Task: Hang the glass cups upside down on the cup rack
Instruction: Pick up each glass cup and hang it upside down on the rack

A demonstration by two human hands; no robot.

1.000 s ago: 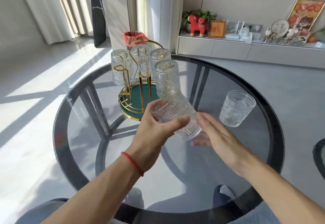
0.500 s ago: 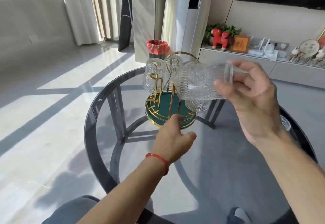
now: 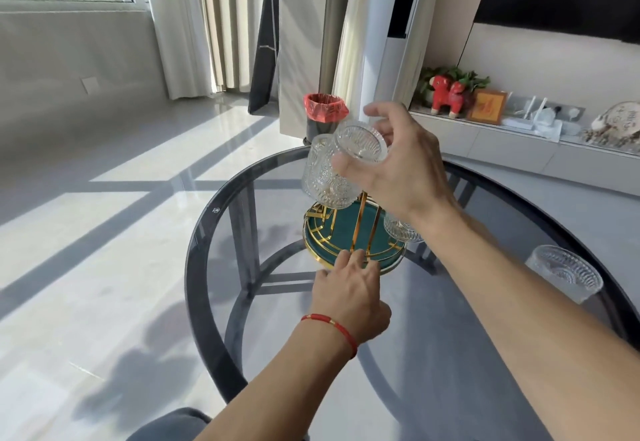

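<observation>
While right hand [image 3: 398, 167] grip holds cup [image 3: 341, 167] | rack [image 3: 353, 233] top hidden | left hand [image 3: 349, 288] grip unclear

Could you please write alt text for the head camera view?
The right hand holds a glass cup upside down over a gold cup rack, while the left hand touches its green base; another cup waits on the round glass table.

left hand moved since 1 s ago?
Yes. The left hand let go of the glass and dropped to the near rim of the cup rack.
</observation>
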